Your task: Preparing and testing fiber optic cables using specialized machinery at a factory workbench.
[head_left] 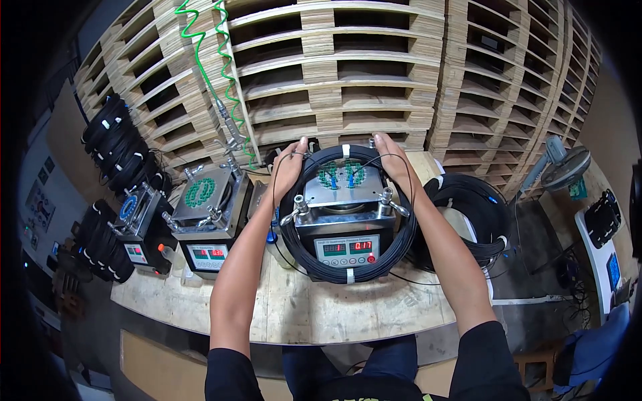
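Observation:
A coil of black cable (294,250) with white ties hangs around a metal polishing machine (388,224), passing in front of its red digital display. On the machine's top plate, two blue connectors (334,182) sit among green holders. My left hand (287,167) is bent around the far left corner, beside the coil, its thumb up. At the far right corner, my right hand (394,160) curls next to a metal post (372,143). Most fingers of both hands are hidden, and so is what they grip. Two clamp knobs (386,194) (300,205) stand at the near corners.
Two similar machines (200,230) (134,224) stand to the left on the wooden table (167,304). More black cable coils (478,200) lie at the right; others are stacked far left (110,137). A green spiral air hose (200,50) hangs before wooden pallets (354,87). A fan (565,167) stands right.

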Demonstrator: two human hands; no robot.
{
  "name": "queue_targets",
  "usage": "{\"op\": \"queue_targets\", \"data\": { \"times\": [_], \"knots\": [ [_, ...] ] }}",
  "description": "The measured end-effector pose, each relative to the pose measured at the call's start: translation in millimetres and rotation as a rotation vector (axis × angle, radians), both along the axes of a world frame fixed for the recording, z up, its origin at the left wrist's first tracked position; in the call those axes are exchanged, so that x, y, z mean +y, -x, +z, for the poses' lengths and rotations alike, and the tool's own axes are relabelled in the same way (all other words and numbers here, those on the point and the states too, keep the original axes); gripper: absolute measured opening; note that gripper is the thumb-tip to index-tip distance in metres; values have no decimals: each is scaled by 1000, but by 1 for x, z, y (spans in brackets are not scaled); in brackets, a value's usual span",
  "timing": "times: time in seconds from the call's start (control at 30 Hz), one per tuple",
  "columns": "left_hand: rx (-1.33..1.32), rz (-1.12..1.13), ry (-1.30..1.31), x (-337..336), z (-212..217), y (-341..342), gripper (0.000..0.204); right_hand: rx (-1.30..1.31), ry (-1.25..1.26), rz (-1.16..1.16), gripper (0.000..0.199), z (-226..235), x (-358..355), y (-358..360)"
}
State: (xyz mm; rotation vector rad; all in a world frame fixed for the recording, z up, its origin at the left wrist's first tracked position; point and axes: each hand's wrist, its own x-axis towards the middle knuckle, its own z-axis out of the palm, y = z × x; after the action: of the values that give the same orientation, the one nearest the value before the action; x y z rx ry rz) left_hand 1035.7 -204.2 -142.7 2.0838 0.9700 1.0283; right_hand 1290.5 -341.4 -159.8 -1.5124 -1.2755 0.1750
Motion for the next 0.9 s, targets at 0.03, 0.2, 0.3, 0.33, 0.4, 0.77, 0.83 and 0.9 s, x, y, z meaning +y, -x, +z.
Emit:
{"op": "queue_targets", "data": {
  "times": [0.03, 0.2, 0.3, 0.33, 0.4, 0.77, 0.83, 0.9],
  "knots": [
    [14, -12, -17, -4, 4, 1, 73, -22, -23, 6, 48, -1, 1, 0],
    [85, -40, 69, -22, 12, -1, 82, -84, -47, 26, 49, -5, 2, -11],
    [87, -36, 40, -13, 5, 0, 79, -86, -20, 5, 50, -5, 3, -10],
    [58, -54, 15, -7, 1, -1, 77, -100, -15, -5, 50, -5, 3, -8],
    [30, -70, -10, 2, -7, 0, 74, -37, 51, 4, 49, -3, 1, -4],
    [84, -31, -8, -20, 8, -12, 68, 208, 328, 109, 46, 8, -9, 4],
    [165, -2, -28, -23, 13, -12, 79, -128, -49, 40, 46, -2, 2, 1],
    [199, -3, 0, -27, 15, -10, 81, -107, -47, 56, 46, -3, -1, 0]
  ]
}}
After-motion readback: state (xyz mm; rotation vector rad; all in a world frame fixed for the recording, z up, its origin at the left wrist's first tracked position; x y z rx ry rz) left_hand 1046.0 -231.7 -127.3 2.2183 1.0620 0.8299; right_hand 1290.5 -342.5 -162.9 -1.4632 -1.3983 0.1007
